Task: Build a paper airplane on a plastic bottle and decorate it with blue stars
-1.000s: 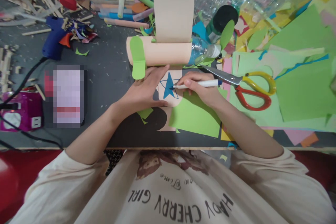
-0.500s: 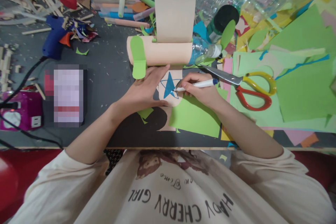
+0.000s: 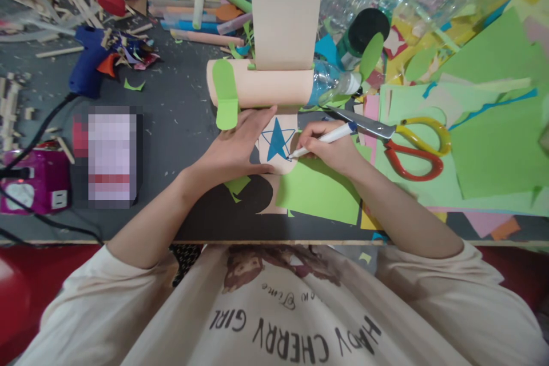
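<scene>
My right hand is closed round a white marker with a blue cap. Its tip touches the lower right point of a blue star drawn on a beige paper piece. My left hand lies flat on the left side of that paper, fingers stretched out, pressing it to the dark table. Just beyond the star lies a beige paper roll with a green paper strip on it and a tall beige flap standing up.
Scissors with yellow and red handles lie right of my right hand. Green paper sheets cover the right side. A blue glue gun, a pink device with cables, wooden sticks and a plastic bottle surround the work.
The marker tip slid from the middle of the star down to its lower right point, and the marker tilted steeper. My left hand stayed in place.
</scene>
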### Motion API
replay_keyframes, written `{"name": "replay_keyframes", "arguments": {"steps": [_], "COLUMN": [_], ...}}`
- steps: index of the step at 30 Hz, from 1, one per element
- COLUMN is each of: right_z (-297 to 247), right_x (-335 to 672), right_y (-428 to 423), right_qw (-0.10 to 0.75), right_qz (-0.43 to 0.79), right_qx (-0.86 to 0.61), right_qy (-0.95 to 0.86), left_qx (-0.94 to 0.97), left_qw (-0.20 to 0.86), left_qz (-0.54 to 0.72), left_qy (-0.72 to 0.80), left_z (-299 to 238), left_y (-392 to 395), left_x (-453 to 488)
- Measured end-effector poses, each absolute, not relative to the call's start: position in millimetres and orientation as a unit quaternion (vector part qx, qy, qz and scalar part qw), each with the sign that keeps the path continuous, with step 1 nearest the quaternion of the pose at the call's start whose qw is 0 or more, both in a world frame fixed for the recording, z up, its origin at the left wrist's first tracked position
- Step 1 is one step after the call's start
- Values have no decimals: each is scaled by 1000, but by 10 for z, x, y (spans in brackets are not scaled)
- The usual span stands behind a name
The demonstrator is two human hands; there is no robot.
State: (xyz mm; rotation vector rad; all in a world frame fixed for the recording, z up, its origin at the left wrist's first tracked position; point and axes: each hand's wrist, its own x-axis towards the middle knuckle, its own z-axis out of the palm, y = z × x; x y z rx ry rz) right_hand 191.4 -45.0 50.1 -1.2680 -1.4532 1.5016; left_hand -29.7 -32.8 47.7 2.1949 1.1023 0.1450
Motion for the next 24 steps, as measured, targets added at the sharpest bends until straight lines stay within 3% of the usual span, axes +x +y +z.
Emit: {"name": "replay_keyframes", "arguments": {"steps": [9, 15, 24], "right_z": [457, 450, 422], "right_x": [1917, 1931, 1919], "right_y": [-470, -468, -479], "right_qw": [344, 390, 371], "right_qz": [587, 570, 534], "right_qx": [-481, -495, -513], "right_qy": [-554, -528, -561], "left_qx": [840, 843, 844], "left_qw": [330, 326, 322], "left_qz": [50, 47, 31], "left_qy": [427, 425, 427], "left_z": [487, 478, 493], "left_y": [-328, -329, -324], "left_x": [-296, -298, -278]}}
